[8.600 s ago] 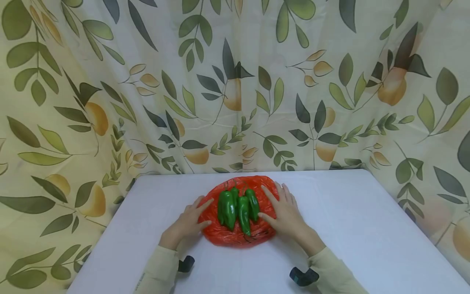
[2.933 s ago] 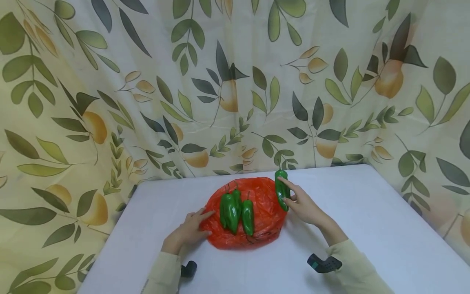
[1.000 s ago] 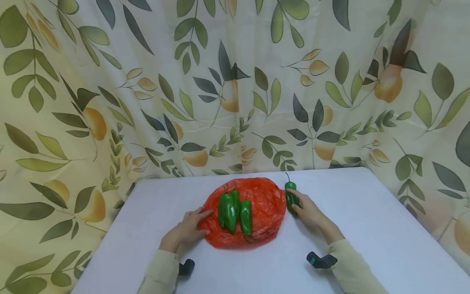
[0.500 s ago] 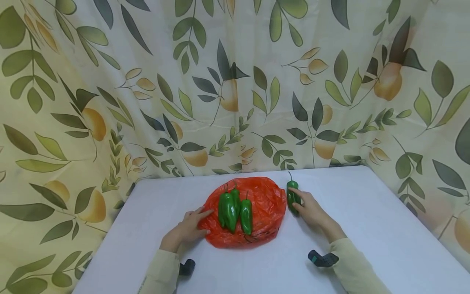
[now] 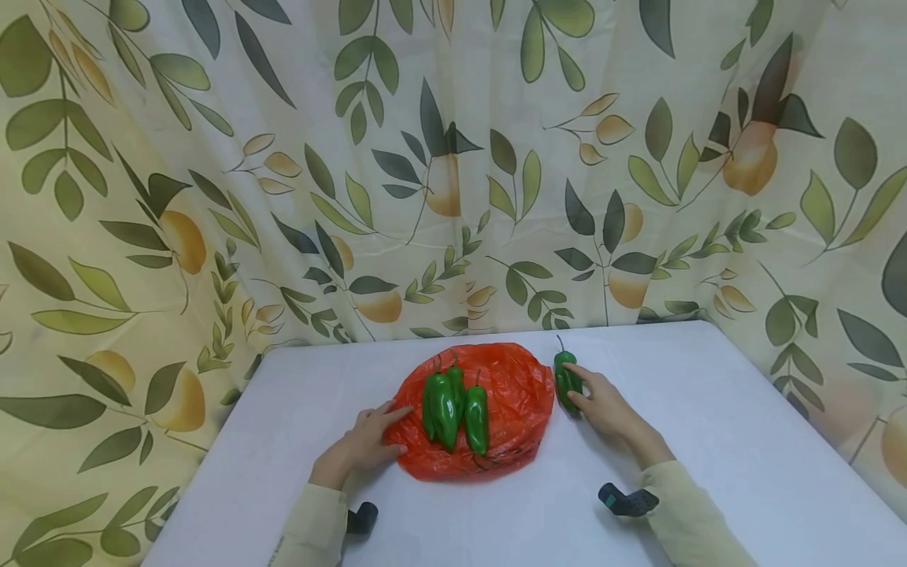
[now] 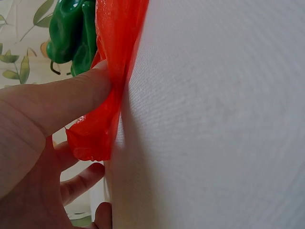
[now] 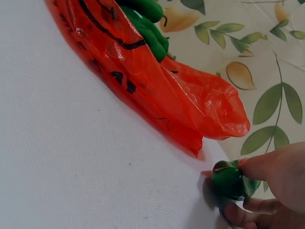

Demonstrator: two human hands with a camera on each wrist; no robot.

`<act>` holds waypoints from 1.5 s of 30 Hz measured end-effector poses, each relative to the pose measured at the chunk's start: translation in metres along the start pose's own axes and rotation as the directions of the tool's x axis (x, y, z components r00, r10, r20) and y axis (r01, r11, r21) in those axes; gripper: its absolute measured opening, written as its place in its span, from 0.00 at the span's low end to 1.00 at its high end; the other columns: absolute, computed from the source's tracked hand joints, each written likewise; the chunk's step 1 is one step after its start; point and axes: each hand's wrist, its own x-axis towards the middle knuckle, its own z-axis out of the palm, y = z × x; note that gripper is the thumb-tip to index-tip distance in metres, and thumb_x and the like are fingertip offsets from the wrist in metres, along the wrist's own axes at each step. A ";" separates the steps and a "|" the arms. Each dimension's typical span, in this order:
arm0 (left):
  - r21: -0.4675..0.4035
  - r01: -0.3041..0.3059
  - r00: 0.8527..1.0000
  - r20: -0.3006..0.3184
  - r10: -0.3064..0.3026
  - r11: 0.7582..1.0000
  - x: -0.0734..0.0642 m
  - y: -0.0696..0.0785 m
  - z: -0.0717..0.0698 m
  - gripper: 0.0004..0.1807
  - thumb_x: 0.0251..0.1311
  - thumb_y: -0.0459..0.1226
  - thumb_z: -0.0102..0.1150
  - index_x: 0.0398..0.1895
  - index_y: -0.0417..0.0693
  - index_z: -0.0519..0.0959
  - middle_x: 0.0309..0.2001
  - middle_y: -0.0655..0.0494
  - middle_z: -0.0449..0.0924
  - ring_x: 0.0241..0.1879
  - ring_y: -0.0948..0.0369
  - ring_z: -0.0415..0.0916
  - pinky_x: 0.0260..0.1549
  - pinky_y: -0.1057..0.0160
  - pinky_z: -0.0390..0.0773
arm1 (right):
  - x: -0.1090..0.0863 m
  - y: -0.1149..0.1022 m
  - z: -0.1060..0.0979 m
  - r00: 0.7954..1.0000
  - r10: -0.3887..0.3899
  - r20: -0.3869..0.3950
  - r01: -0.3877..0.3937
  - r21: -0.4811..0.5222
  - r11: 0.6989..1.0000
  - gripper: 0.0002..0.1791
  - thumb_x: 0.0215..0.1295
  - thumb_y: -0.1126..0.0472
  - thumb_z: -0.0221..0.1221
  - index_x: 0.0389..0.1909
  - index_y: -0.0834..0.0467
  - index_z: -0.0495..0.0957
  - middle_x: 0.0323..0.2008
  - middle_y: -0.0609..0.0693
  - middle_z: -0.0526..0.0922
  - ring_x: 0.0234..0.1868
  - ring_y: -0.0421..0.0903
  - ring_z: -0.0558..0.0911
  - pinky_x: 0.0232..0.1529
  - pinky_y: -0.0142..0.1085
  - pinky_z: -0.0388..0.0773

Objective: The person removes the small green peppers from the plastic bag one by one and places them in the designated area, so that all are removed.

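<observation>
A red plastic bag [image 5: 520,386] lies spread on the white table, with several shiny green peppers [image 5: 444,409] on it. At the bag's left edge is my left hand [image 5: 361,441]. In the left wrist view its thumb touches the bag [image 6: 112,38], and the other fingers stand apart, loosely bent. My right hand [image 5: 608,413] holds another green pepper [image 5: 565,378] between thumb and fingers, just right of the bag, stem pointing away. The right wrist view shows that pepper [image 7: 228,180] end-on at the table surface, the right hand [image 7: 281,186] around its side.
The white tabletop [image 5: 468,524] stretches around the bag, its far edge just behind it. Behind the table hangs a curtain [image 5: 496,157] printed with leaves and fruit. Both wrists carry a dark device, such as the right one [image 5: 627,502].
My right hand has taken one pepper from the bag and brought it right, down beside it. Over the last second it has shifted only slightly. My left hand has stayed at the bag's left edge.
</observation>
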 end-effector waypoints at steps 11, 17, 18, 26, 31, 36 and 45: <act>-0.003 -0.005 1.000 -0.001 0.005 1.000 -0.002 -0.002 0.003 0.37 0.61 0.42 0.69 0.74 0.64 0.68 0.79 0.49 0.57 0.73 0.42 0.55 0.57 0.31 0.76 | 0.002 0.003 -0.003 0.999 0.050 0.014 -0.050 -0.015 0.999 0.34 0.76 0.58 0.52 0.78 0.60 0.54 0.72 0.76 0.59 0.73 0.76 0.58 0.69 0.71 0.59; 0.001 -0.013 1.000 -0.009 0.013 1.000 -0.001 -0.002 0.002 0.37 0.61 0.42 0.69 0.74 0.64 0.68 0.79 0.49 0.56 0.73 0.42 0.56 0.57 0.31 0.76 | 0.000 -0.001 -0.007 0.997 0.072 0.006 -0.072 -0.018 0.997 0.36 0.76 0.55 0.52 0.79 0.60 0.52 0.72 0.76 0.57 0.73 0.76 0.57 0.68 0.74 0.58; 0.003 -0.013 1.000 -0.009 0.013 1.000 -0.001 -0.002 0.002 0.37 0.61 0.42 0.69 0.74 0.64 0.68 0.79 0.49 0.56 0.73 0.42 0.56 0.57 0.31 0.76 | 0.000 -0.001 -0.007 0.997 0.079 0.006 -0.079 -0.019 0.997 0.36 0.76 0.55 0.52 0.79 0.60 0.52 0.72 0.76 0.57 0.73 0.76 0.57 0.67 0.74 0.59; 0.009 0.005 1.000 -0.004 -0.005 1.000 -0.001 0.000 0.001 0.38 0.60 0.44 0.70 0.74 0.65 0.68 0.79 0.50 0.57 0.73 0.42 0.56 0.56 0.31 0.76 | -0.003 -0.009 -0.011 0.997 0.075 -0.018 -0.075 -0.035 0.997 0.38 0.76 0.53 0.53 0.79 0.61 0.51 0.72 0.75 0.58 0.72 0.75 0.61 0.64 0.72 0.66; -0.001 0.010 1.000 -0.003 -0.010 1.000 -0.001 0.001 -0.001 0.38 0.60 0.43 0.69 0.74 0.66 0.68 0.79 0.50 0.57 0.73 0.43 0.56 0.57 0.31 0.75 | -0.005 -0.019 -0.015 0.998 0.044 -0.054 -0.046 -0.036 0.998 0.38 0.75 0.52 0.54 0.79 0.60 0.52 0.71 0.73 0.59 0.64 0.71 0.72 0.57 0.64 0.79; 0.000 0.000 1.000 -0.007 0.000 1.000 -0.001 0.002 -0.002 0.37 0.61 0.42 0.69 0.74 0.64 0.68 0.79 0.50 0.57 0.73 0.43 0.56 0.57 0.32 0.76 | -0.009 -0.033 -0.019 0.996 0.008 -0.089 -0.012 -0.049 0.999 0.37 0.75 0.53 0.55 0.78 0.59 0.54 0.71 0.72 0.60 0.60 0.68 0.75 0.50 0.57 0.85; 0.001 0.006 1.000 -0.002 -0.006 1.000 -0.001 0.001 -0.001 0.38 0.60 0.42 0.69 0.74 0.64 0.68 0.79 0.50 0.57 0.73 0.42 0.55 0.57 0.32 0.76 | -0.015 -0.054 -0.012 0.990 -0.062 -0.124 0.061 -0.019 0.998 0.36 0.74 0.54 0.56 0.77 0.59 0.57 0.71 0.70 0.64 0.60 0.66 0.75 0.48 0.54 0.86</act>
